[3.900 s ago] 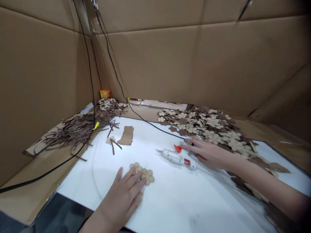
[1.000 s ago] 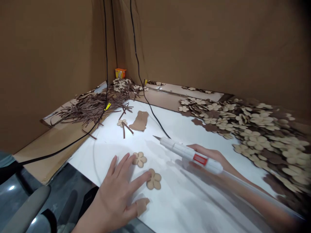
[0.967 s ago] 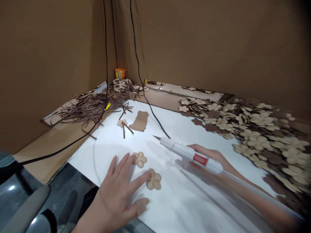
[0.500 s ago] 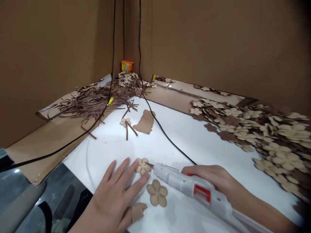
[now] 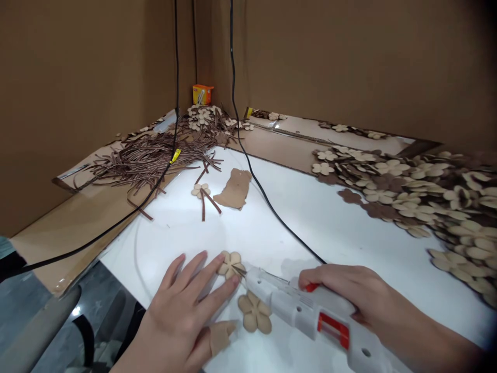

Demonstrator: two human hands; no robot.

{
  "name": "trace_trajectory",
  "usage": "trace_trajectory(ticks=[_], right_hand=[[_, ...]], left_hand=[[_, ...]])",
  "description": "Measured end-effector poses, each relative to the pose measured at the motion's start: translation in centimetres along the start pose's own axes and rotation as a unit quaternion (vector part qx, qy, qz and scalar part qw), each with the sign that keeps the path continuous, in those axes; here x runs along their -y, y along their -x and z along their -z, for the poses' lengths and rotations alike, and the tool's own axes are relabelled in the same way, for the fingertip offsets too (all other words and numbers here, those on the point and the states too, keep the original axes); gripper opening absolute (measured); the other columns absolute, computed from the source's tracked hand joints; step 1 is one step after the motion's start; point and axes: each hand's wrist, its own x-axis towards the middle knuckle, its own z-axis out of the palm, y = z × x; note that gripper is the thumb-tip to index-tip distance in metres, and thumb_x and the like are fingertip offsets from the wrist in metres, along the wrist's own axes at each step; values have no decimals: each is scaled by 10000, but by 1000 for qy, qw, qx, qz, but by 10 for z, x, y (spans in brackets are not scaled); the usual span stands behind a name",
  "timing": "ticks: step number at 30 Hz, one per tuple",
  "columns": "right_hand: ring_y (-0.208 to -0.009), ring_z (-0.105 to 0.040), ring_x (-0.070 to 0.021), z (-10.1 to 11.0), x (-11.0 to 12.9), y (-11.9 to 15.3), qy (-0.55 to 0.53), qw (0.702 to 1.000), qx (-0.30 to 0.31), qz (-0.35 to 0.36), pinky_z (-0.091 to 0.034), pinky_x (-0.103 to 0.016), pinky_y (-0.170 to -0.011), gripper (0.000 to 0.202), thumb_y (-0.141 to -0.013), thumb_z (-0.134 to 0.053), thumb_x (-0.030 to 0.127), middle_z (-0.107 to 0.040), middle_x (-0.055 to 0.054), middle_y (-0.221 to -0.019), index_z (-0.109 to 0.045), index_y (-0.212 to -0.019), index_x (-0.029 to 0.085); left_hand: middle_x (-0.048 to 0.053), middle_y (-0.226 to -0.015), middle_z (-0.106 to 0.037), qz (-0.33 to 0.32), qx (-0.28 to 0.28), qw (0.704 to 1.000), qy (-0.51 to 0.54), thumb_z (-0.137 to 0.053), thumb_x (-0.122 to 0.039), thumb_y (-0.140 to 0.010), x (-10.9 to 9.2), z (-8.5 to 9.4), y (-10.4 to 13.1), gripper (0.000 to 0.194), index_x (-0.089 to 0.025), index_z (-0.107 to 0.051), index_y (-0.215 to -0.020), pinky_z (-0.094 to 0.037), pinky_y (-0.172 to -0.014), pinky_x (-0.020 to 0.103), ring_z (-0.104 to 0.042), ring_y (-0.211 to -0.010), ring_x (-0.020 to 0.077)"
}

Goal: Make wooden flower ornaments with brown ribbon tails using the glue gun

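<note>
My left hand (image 5: pixel 186 311) lies palm down on the white board with its fingers spread. Its middle and index fingertips press the edge of a small beige flower piece (image 5: pixel 229 263), and a tan wrap (image 5: pixel 221 336) covers the thumb. My right hand (image 5: pixel 353 290) grips a white soldering gun (image 5: pixel 291 305) with red parts. Its thin pointed metal tip touches the flower's middle. Another flower piece (image 5: pixel 254 312), darker beige, lies just below, partly under the gun's front end.
Flower pieces (image 5: pixel 404 191) heap up at the right. Brown strips (image 5: pixel 151 158) pile at the back left. A flower with strips (image 5: pixel 200 190) lies beside a tan scrap (image 5: pixel 235 189). A black cord (image 5: pixel 267 207) crosses the white board (image 5: pixel 295 197). An orange box (image 5: pixel 202 95) stands in the corner.
The view has shifted slightly. The soldering gun's tip has moved from the flower's upper right towards its centre, and its body has swung lower over the darker flower. My left hand stays in place.
</note>
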Motion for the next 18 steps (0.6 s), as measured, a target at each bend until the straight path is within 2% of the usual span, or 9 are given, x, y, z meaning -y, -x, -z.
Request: trace_trajectory(ticks=[4, 8, 18], right_hand=[[-655, -681, -175, 0, -1, 2, 14, 1000, 1, 4, -518, -215, -459, 362, -612, -427, 73, -698, -3, -776, -599, -878, 246], [-634, -679, -173, 1, 1, 1, 19, 1000, 17, -13, -520, -215, -458, 311, -650, -443, 79, -698, -5, -760, -600, -863, 243], [-587, -665, -164, 1, 4, -2, 7, 1000, 4, -7, -523, -219, -474, 228, -688, -485, 126, -687, -1, -722, -596, -854, 236]], left_hand=[[42, -1453, -318, 0, 9, 1000, -7, -471, -211, -841, 0, -1, 0, 594, -276, -290, -1402, -296, -1010, 496, -343, -1277, 297], [41, -1448, -330, 2, 2, 1000, 3, -474, -225, -846, 0, -1, 0, 577, -276, -307, -1396, -300, -1012, 494, -347, -1274, 297], [40, -1460, -305, -3, 2, 1000, -17, -486, -247, -837, 1, -2, 2, 600, -286, -289, -1402, -299, -1009, 486, -341, -1276, 294]])
